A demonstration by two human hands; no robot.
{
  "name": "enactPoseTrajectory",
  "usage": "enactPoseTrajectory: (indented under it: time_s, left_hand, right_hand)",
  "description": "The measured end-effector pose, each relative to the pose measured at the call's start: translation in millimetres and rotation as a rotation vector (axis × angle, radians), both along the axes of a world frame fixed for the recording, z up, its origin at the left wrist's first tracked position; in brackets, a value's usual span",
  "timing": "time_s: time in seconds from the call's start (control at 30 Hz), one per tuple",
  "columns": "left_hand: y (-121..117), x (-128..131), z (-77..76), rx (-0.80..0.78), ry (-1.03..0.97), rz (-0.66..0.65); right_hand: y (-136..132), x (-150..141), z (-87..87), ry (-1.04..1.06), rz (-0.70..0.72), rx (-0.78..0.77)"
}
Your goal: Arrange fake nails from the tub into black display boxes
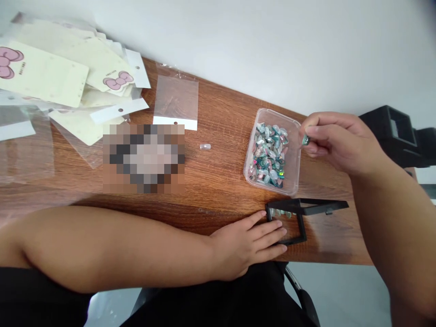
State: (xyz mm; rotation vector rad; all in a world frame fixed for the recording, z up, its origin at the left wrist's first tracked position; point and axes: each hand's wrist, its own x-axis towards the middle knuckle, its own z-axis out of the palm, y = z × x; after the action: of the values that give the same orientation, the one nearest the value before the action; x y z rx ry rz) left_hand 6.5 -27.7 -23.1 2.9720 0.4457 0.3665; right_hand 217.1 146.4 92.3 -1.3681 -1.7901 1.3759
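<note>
the person wears plain black: dark, matte cloth (41, 297) shows below the left forearm (112, 247), whether sleeve or body of the top cannot be told, and more black cloth (218, 302) covers the lap. the right forearm (384, 200) is bare, like the left; the left hand (250, 245) and right hand (340, 141) are ungloved, the left's nails short and rounded.

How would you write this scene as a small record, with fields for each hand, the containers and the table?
Left hand: fingers spread over the black case
Right hand: pinches a small green piece beside the tub
Tub: clear plastic, holds many small pieces, mostly green and pale
Black case: lid raised, small pieces inside
Table: brown wood grain; bears also bow-printed cards and one loose pale piece
</note>
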Motion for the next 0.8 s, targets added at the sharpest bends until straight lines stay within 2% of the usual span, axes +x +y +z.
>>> enactPoseTrajectory:
  time_s: [0.23,0.67,0.8]
  left_hand:
    - [2.1,-1.3,3.7,-0.013,-0.010,-0.004]
    - [3.2,-3.0,6.4,-0.026,-0.007,-0.002]
    - [3.8,-3.3,6.8,-0.043,-0.023,-0.006]
  right_hand:
    - [-7.5,-0.4,3.0,-0.109,0.057,0.146]
    - [-15.4,1.1,7.2,-0.100,0.094,0.187]
    - [-28.5,15.0,22.0,-0.104,0.085,0.294]
